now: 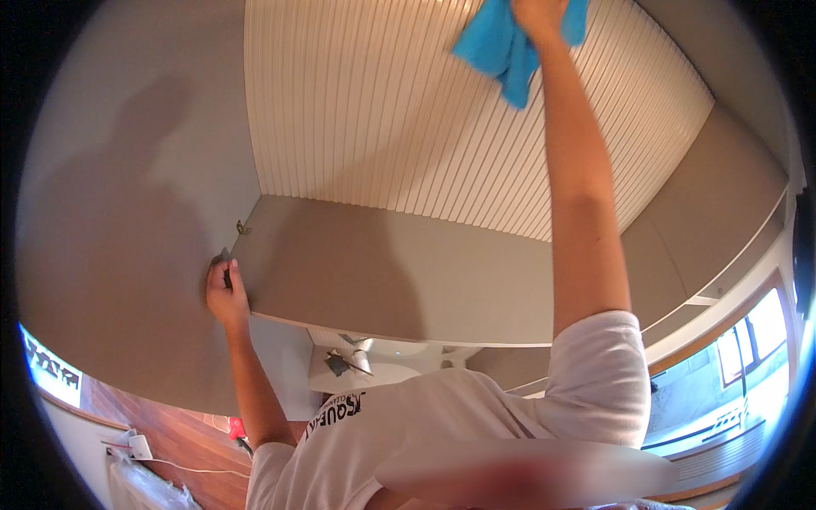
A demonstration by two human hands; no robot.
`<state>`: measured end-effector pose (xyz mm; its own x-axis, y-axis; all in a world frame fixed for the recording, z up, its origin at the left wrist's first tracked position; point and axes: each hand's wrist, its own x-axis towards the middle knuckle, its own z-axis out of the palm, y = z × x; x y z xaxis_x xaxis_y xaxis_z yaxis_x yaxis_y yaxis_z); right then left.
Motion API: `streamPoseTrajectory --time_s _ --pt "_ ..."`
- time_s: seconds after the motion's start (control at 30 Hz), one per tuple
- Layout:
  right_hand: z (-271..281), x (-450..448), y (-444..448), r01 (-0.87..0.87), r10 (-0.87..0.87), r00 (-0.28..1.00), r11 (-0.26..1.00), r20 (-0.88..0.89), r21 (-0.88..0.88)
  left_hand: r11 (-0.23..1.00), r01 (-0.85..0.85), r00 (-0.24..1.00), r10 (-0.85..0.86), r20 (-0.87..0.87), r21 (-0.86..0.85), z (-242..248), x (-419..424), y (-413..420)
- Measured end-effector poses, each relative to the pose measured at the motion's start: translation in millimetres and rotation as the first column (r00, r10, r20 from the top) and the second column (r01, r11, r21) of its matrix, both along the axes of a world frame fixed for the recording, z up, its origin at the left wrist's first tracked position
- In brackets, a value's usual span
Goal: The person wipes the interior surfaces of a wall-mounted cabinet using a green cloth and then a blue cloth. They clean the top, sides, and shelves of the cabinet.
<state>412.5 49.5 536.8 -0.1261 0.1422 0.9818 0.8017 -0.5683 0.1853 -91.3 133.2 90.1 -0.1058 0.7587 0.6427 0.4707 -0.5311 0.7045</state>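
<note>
My right hand (540, 16) reaches up at the top of the view, closed on a blue cloth (500, 54). The cloth hangs in folds against a light, vertically ribbed panel (382, 115). My left hand (226, 296) is at the left, beside the edge of a smooth grey-beige panel (95, 268). Its fingers are bent around a small dark object (227, 278), mostly hidden by the fingers. Just above that hand, a small brass-coloured metal fitting (243, 227) sits at the corner line. A flat beige surface (382, 274) runs below the ribbed panel.
Under the beige surface's front edge lies a dark cloth (337, 364) by a thin stick. At lower left are a wooden floor (166, 456), a red object (236, 427), a pale cable (197, 470) and plastic wrapping (146, 484). Bright windows (755, 328) are at the right.
</note>
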Motion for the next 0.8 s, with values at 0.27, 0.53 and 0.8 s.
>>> streamPoseTrajectory --time_s 0.27,0.53,0.8 --pt "-244.2 -19.6 -30.1 -0.102 0.089 0.99 0.988 -0.11 -0.113 1.0 -0.027 0.999 0.026 -0.028 -0.015 -1.0 -3.1 1.8" --pt "-25.6 6.3 -51.6 0.089 -0.095 0.982 0.995 -0.163 -0.041 0.999 -0.033 0.999 0.033 -0.02 -0.014 -4.9 -1.5 2.4" --pt "-96.9 7.0 -34.9 -0.22 0.21 0.971 0.972 0.114 0.079 0.998 -0.033 0.999 0.032 0.005 0.046 -2.7 -5.5 0.5"
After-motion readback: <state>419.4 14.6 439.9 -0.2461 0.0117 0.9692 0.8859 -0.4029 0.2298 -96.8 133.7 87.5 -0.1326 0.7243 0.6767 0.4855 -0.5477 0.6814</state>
